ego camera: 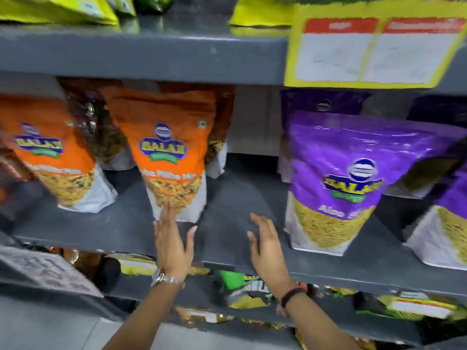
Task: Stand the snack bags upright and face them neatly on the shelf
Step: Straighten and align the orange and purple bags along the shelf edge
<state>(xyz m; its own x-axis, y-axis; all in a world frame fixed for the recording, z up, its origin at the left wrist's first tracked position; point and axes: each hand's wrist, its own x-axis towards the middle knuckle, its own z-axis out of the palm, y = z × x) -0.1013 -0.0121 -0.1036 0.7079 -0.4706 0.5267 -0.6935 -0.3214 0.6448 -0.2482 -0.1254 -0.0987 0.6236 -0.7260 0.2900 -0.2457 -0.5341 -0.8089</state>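
Note:
On the grey middle shelf (235, 198) an orange snack bag (166, 152) stands upright at the centre, with more orange bags behind it and another orange bag (58, 157) to its left. A purple snack bag (348, 178) stands upright to the right, with a second purple bag (444, 223) at the far right edge. My left hand (171, 238) is open, palm flat, its fingertips at the lower front of the centre orange bag. My right hand (265, 243) is open and holds nothing, over the bare shelf gap between the orange and purple bags.
The upper shelf carries yellow-green bags (63, 8), and a yellow price tag (366, 46) hangs from its front edge at the right. The lower shelf holds yellow and green bags (242, 289) lying jumbled. A paper label (43, 269) sits at the lower left.

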